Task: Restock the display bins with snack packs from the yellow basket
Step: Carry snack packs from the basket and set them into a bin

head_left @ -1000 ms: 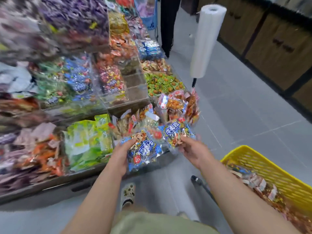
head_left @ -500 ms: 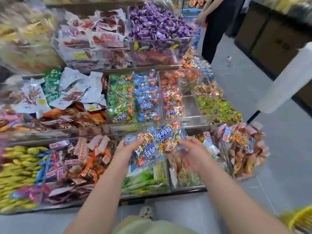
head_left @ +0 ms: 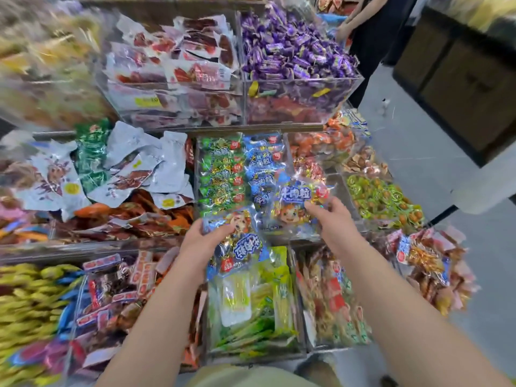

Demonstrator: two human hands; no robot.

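Observation:
My left hand (head_left: 201, 241) grips a blue snack pack (head_left: 242, 244) with a cartoon face, held above the green-pack bin. My right hand (head_left: 329, 219) pinches a second blue snack pack (head_left: 296, 203) by its right edge, over the front of the clear middle-shelf bin (head_left: 240, 174) that holds green packs on its left and matching blue packs on its right. The yellow basket is out of view.
Clear display bins fill three tiers: purple candies (head_left: 293, 57) and red-white packs (head_left: 178, 68) on top, green packs (head_left: 251, 305) below my hands. A person in black (head_left: 371, 32) stands at the top right. Grey floor lies to the right, with a white roll (head_left: 485, 182) there.
The view has swung left from the basket to the shelves. Both hands have carried the blue packs up and forward to the middle-shelf bin and spread them apart.

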